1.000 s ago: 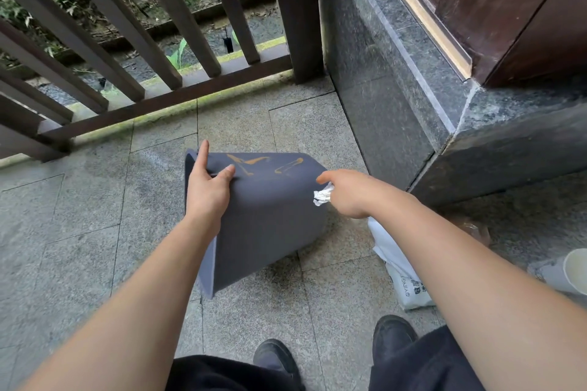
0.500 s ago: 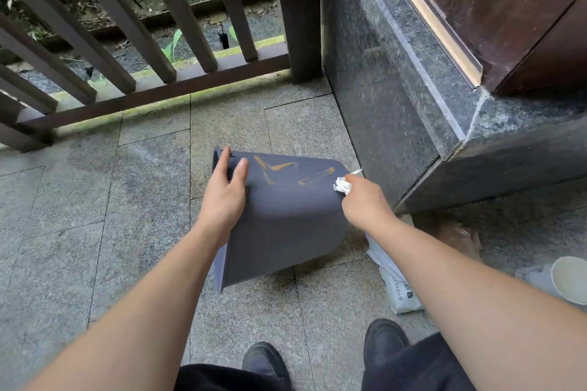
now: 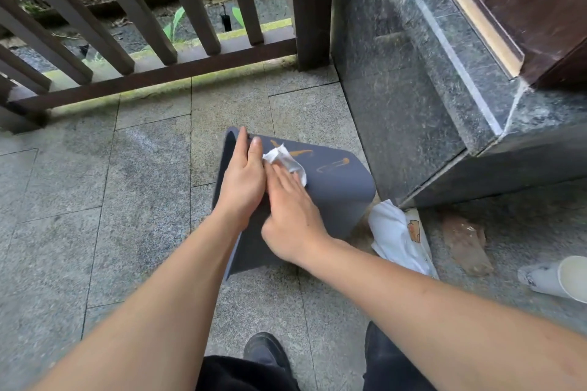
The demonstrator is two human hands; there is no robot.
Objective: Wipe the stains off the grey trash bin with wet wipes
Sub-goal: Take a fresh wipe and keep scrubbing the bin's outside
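Observation:
The grey trash bin lies on its side on the stone floor, with orange stains near its far end. My left hand grips the bin's left edge, thumb over the top. My right hand presses a white wet wipe flat onto the bin's upper face, right beside my left hand. The wipe covers part of the left stain. Another stain shows to the right of the wipe.
A white wet-wipe pack lies on the floor by the bin's right side. A paper cup lies at the right edge, a brown scrap near it. A dark stone ledge rises on the right, a wooden railing behind.
My right hand has moved left from the bin's right edge onto its top face, spreading the wipe over the left stain. My left hand keeps its hold.

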